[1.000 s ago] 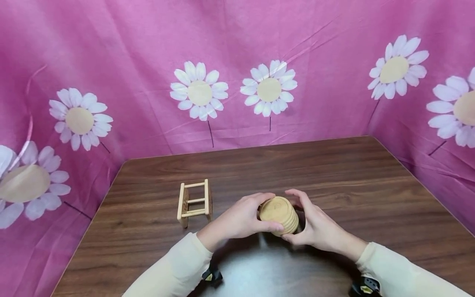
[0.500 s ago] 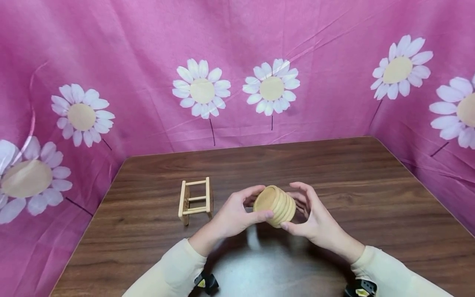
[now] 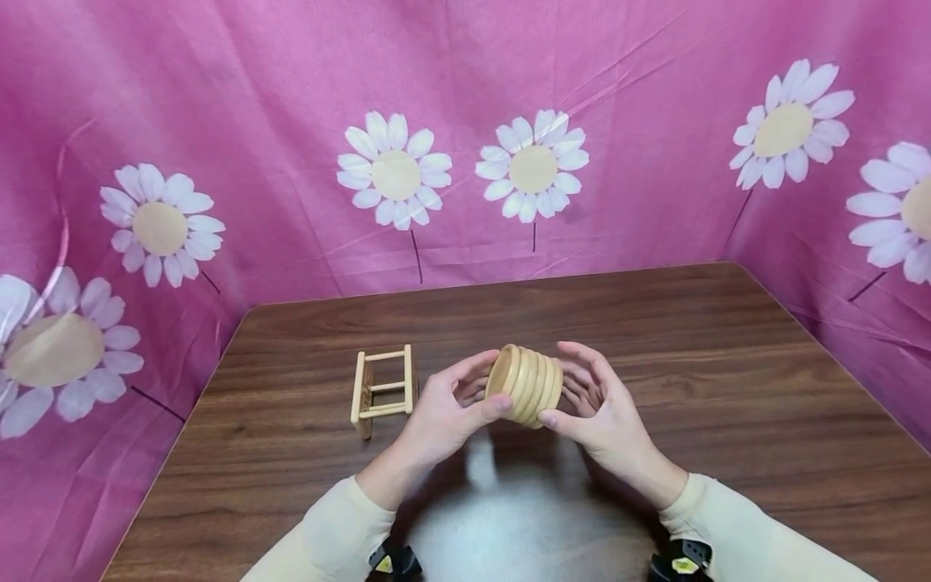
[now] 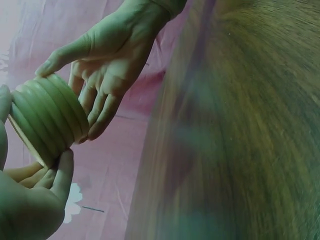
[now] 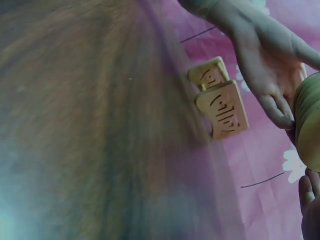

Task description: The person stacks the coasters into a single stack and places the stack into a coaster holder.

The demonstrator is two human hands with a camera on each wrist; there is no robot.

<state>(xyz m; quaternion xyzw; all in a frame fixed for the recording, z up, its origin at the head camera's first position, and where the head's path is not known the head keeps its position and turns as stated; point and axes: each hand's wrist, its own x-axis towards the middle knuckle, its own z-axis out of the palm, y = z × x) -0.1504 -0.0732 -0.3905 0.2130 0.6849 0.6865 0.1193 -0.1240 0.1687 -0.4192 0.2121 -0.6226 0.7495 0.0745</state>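
A stack of several round wooden coasters [image 3: 531, 386] lies tilted on its side between my two hands, above the table. My left hand [image 3: 438, 420] grips its left end, thumb on the near edge and fingers behind. At the other end my right hand [image 3: 620, 424] holds the stack with its thumb on the near rim and fingers on the far side. In the left wrist view the edges of the coasters [image 4: 47, 117] show as ridges. A small wooden coaster rack [image 3: 384, 390] stands on the table to the left of my left hand.
The brown wood-grain table [image 3: 313, 477] reaches back to a pink curtain [image 3: 291, 81] printed with white daisies, which hangs around its back and sides. In the right wrist view the cut-out side panel of the rack [image 5: 225, 110] is visible.
Both hands have lifted the coaster stack and shifted it slightly left and away. They have tipped it from face-up onto its side, its flat face turning left. The rack stays put.
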